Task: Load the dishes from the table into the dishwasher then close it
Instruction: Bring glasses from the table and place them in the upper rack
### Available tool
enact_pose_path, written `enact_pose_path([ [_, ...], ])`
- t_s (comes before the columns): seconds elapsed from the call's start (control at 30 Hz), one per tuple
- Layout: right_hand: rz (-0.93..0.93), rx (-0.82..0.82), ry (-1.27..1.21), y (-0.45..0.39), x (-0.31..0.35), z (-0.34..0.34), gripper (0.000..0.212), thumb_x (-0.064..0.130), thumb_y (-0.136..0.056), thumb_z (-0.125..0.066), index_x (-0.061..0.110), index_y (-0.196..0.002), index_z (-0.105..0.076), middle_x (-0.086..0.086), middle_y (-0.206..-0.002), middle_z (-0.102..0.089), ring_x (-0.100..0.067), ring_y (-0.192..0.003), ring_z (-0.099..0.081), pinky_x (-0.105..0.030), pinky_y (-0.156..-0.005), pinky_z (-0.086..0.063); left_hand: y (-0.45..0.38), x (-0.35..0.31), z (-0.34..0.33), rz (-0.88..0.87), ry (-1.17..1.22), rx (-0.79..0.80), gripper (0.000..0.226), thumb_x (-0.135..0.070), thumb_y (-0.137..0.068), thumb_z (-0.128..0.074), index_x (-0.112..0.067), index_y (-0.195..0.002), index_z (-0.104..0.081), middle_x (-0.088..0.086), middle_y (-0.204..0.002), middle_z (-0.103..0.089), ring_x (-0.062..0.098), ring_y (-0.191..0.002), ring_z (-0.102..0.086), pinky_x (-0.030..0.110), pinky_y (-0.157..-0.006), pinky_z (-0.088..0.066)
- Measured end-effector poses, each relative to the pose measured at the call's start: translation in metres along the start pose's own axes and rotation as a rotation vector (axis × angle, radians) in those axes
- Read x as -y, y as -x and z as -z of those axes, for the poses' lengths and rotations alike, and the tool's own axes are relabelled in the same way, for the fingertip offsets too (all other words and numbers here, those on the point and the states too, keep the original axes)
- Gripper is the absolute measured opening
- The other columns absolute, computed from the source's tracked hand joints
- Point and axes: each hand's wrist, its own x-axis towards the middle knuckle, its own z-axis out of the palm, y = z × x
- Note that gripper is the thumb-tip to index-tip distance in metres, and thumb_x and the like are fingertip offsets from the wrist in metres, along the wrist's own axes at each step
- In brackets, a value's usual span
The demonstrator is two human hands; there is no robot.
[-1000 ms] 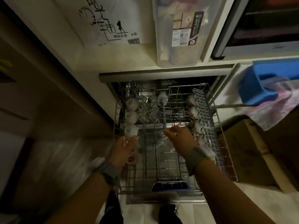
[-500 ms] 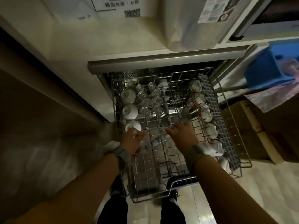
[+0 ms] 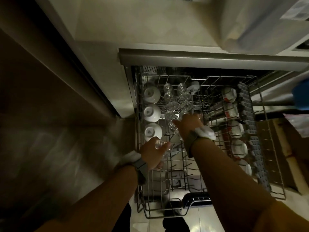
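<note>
Dishwasher [image 3: 200,59] stands open under the counter with its wire rack [image 3: 167,213] pulled out toward the person, and loading is the step in hand. Along the rack's left edge three white bowls [image 3: 152,111] sit upside down in a row. Just nearer than the last bowl, at the left edge, the left hand [image 3: 151,154] has its grip wrapped round a clear glass [image 3: 161,144], held just above the wires and not yet set down. Toward the middle of the rack, clear glasses [image 3: 177,101] already stand crowded together, and the right hand [image 3: 189,125] reaches in among them; its fingers are turned away from the camera, so whether that grip is closed on a glass or merely touching one I cannot tell. Along the right edge a row of white dishes with red marks [image 3: 231,111] leans in the tines beside a grey ribbed strip [image 3: 247,118]. Near the front edge the wires are mostly bare. Judging from this, the next move calls for turning the held glass mouth-down and seating it in a free slot near the bowls, gently enough not to knock its neighbours. Sliding the rack in and shutting the door remain.
</note>
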Motion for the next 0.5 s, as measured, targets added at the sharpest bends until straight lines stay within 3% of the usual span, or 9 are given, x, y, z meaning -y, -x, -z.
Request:
enact_pose_path([
  [0.1, -0.069, 0.036, -0.028, -0.006, 0.005, -0.001, 0.053, 0.053, -0.097, -0.042, 0.009, -0.122, -0.057, -0.019, -0.138, -0.047, -0.032, -0.123, -0.049, -0.039, -0.097, -0.043, -0.003, 0.002, -0.001, 0.011, -0.022, 0.013, 0.035, -0.041, -0.089, -0.063, -0.015, -0.106, -0.047, -0.006, -0.045, -0.05, 0.011, -0.036, -0.043, 0.022, -0.042, -0.04],
  [0.2, -0.108, 0.046, -0.02, -0.012, 0.005, -0.004, 0.055, 0.051, -0.099, -0.038, 0.005, -0.123, -0.057, -0.018, -0.136, -0.05, -0.03, -0.126, -0.049, -0.04, -0.103, -0.039, -0.003, 0.004, 0.0, 0.016, -0.098, 0.005, 0.047, -0.049, -0.087, -0.061, -0.014, -0.115, -0.046, 0.004, -0.057, -0.056, 0.014, -0.04, -0.048, 0.021, -0.042, -0.044],
  [0.33, -0.192, -0.018, -0.104, -0.021, 0.01, -0.017, 0.055, 0.053, -0.092, -0.05, 0.005, -0.116, -0.059, -0.018, -0.124, -0.058, -0.032, -0.107, -0.059, -0.037, -0.078, -0.046, -0.006, 0.009, 0.002, 0.016, -0.219, -0.017, 0.05, -0.057, -0.085, -0.058, -0.02, -0.118, -0.048, 0.007, -0.076, -0.066, 0.011, -0.042, -0.056, 0.021, -0.044, -0.046],
  [0.4, -0.186, 0.025, -0.049, -0.021, 0.013, -0.021, 0.058, 0.06, -0.09, -0.05, 0.009, -0.117, -0.059, -0.018, -0.13, -0.052, -0.032, -0.108, -0.06, -0.041, -0.085, -0.051, -0.008, 0.012, 0.004, 0.014, -0.245, -0.02, 0.052, -0.057, -0.086, -0.057, -0.021, -0.122, -0.045, 0.006, -0.075, -0.066, 0.008, -0.041, -0.056, 0.018, -0.042, -0.045],
  [0.5, -0.173, 0.044, 0.0, -0.025, 0.012, -0.028, 0.062, 0.062, -0.091, -0.046, 0.009, -0.123, -0.055, -0.018, -0.137, -0.046, -0.033, -0.117, -0.055, -0.043, -0.095, -0.045, -0.01, 0.017, 0.005, 0.003, -0.206, -0.003, 0.054, -0.053, -0.087, -0.058, -0.019, -0.127, -0.043, 0.003, -0.063, -0.059, 0.006, -0.036, -0.05, 0.019, -0.042, -0.043],
])
